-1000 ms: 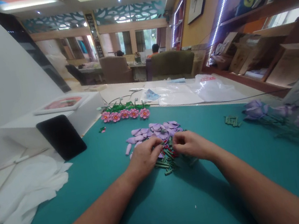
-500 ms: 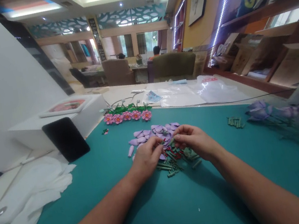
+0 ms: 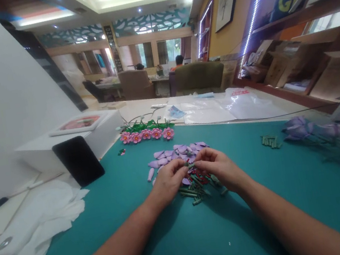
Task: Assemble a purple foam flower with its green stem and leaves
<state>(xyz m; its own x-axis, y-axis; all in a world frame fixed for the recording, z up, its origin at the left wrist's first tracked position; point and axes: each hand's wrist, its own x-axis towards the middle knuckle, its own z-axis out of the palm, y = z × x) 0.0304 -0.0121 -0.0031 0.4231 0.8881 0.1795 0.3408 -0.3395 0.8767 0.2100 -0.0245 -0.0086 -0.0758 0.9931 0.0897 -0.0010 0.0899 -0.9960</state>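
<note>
A small green tube piece (image 3: 191, 165) lies between the fingertips of both hands. My right hand (image 3: 217, 166) pinches its right end. My left hand (image 3: 169, 180) is closed at its left end, on a small green bit. Purple petal pieces (image 3: 161, 158) are heaped just beyond the hands on the green mat (image 3: 133, 220). Under and in front of the fingers lie green tubes (image 3: 188, 193) and red pieces (image 3: 202, 178), partly hidden by my right hand.
Pink flowers with green leaves (image 3: 146, 135) lie at the mat's back edge. A black tablet (image 3: 78, 161) leans against a white box (image 3: 108, 131) at left, near white cloth (image 3: 42, 218). At right are short green tubes (image 3: 270, 141) and purple flowers (image 3: 298, 128).
The two hands have come closer together, and the green piece in my right hand now meets my left fingertips. The view has shifted slightly.
</note>
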